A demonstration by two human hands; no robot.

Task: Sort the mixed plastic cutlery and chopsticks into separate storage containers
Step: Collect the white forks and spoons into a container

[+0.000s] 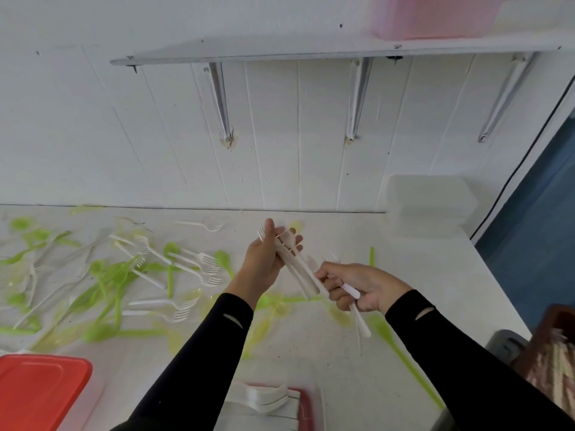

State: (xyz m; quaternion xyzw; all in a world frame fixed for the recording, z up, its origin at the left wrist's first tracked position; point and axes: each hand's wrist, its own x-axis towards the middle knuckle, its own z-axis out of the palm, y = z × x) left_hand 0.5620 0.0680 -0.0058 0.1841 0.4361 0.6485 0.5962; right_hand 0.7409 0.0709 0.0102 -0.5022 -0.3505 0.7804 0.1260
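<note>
White countertop (pixel 311 353) runs along a white panelled wall (pixel 280 135).

1. Task items in hand. The left hand (pixel 264 262), at frame centre above the countertop, has its fingers and thumb curled round a bundle of white forks (pixel 298 265); tines point to the upper left and handles slant to the lower right. The right hand (pixel 364 287), just right of centre, grips several white utensils (pixel 357 315), whose handles project below the fist. Its fingertips lie at the handle ends of the bundle; contact cannot be confirmed.

2. Loose items. Scattered white forks (pixel 199 262) and green spoons (pixel 105 275) cover the left half of the countertop, overlapping one another. One long green spoon (pixel 401 349) lies at lower right, partly under the right forearm.

3. Containers.
- Bottom centre: a red-rimmed tub (pixel 306 402) holds stacked white cutlery (pixel 267 396), partly hidden by the left sleeve.
- Lower left: a tub with a red lid (pixel 40 390) fitted on; contents not visible.
- Right, against the wall: a clear tub (pixel 432 203); contents cannot be determined.
- Right edge: a brown holder (pixel 557 318) contains pale sticks (pixel 557 362), blurred.

4. Surroundings. A white shelf (pixel 280 51) on brackets crosses the top of the frame and carries a pink box (pixel 429 17).
</note>
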